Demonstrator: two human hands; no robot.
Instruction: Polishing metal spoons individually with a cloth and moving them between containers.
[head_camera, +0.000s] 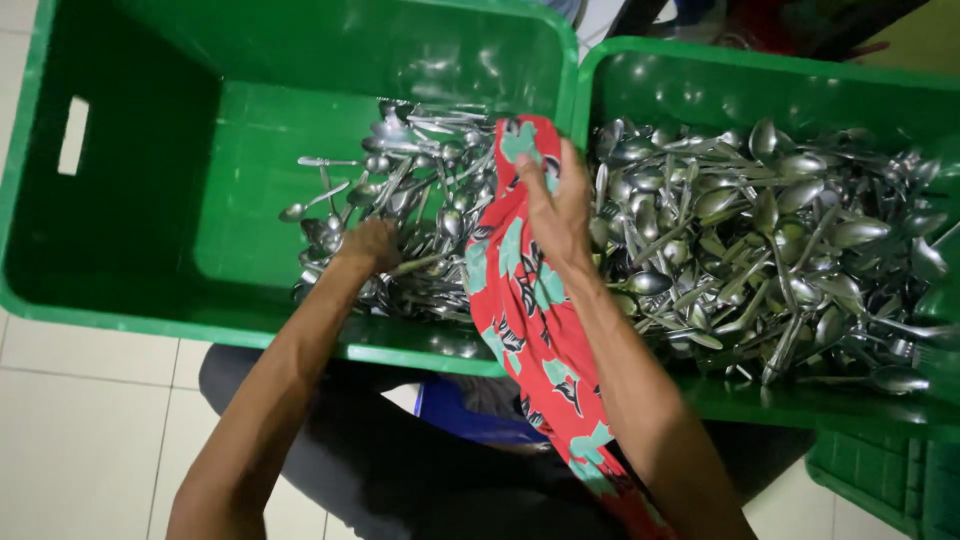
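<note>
While the left hand (370, 245) is closing on spoons (420, 200) in a green crate (150, 220), the right hand (555, 205) is gripping a red floral cloth (525, 310).

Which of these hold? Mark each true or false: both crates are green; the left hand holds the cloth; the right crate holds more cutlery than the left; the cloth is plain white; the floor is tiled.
1. Both crates are green: true, the left crate and the right crate alike.
2. The left hand holds the cloth: false. It is down in the spoon pile; the right hand grips the cloth.
3. The right crate holds more cutlery: true.
4. The cloth is plain white: false, red with green and black print.
5. The floor is tiled: true.
</note>
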